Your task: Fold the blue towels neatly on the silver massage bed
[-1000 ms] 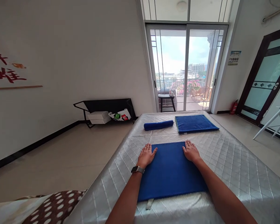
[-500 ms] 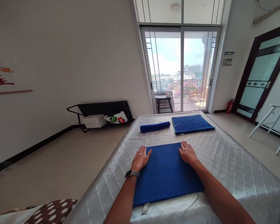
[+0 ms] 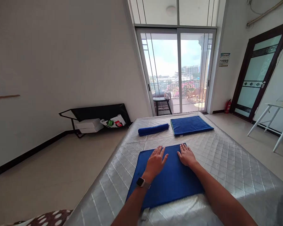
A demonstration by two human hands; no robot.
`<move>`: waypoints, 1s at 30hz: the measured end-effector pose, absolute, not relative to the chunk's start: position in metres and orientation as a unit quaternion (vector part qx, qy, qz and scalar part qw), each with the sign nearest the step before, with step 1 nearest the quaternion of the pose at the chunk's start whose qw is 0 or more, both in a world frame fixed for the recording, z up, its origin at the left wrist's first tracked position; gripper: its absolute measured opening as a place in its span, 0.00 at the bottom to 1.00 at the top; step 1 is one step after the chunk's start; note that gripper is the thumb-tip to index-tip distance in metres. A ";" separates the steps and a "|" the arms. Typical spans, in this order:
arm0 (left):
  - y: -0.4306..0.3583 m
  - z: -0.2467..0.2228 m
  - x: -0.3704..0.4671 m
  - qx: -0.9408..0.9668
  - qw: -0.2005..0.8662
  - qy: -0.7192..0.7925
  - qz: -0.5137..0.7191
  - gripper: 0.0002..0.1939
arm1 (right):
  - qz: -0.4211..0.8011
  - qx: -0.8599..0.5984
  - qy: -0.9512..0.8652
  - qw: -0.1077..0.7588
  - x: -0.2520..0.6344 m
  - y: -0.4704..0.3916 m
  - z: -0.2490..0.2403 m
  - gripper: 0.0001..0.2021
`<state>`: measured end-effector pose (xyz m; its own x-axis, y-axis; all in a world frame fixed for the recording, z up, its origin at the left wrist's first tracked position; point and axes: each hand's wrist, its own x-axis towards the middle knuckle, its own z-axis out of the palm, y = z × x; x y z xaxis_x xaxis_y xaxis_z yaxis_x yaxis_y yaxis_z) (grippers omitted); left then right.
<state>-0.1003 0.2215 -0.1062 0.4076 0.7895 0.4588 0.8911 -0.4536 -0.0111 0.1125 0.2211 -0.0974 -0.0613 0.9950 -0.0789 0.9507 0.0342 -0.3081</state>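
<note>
Both hands lie flat, fingers spread, on the near blue towel [image 3: 166, 175] on the silver bed cover [image 3: 226, 169]. Left hand [image 3: 155, 163] has been moved inward from the towel's left edge, beside the right hand [image 3: 186, 156]; smoothing judged underway.

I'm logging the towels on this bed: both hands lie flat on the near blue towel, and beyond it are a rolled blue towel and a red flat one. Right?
Not quite. In the head view the flat towel beyond is blue, not red. The rest holds: the left hand and the right hand lie flat on the near blue towel, and the rolled blue towel lies beside the flat one.
</note>
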 end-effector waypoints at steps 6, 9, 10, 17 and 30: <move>0.216 -0.134 -0.067 -0.882 0.060 -0.440 -0.155 0.32 | 0.131 -0.683 -0.715 0.073 0.112 0.220 -0.095 0.34; 0.230 -0.140 -0.086 -0.861 0.001 -0.497 -0.104 0.35 | 0.130 -0.683 -0.716 0.069 0.113 0.219 -0.094 0.34; 0.235 -0.140 -0.095 -0.850 -0.011 -0.519 -0.092 0.35 | 0.130 -0.683 -0.716 0.067 0.113 0.219 -0.094 0.34; 0.257 -0.129 -0.160 -0.744 -0.029 -0.665 -0.060 0.39 | 0.134 -0.682 -0.716 0.064 0.114 0.218 -0.091 0.33; 0.263 -0.132 -0.166 -0.725 -0.043 -0.684 -0.075 0.41 | 0.113 -0.691 -0.712 0.058 0.115 0.220 -0.095 0.34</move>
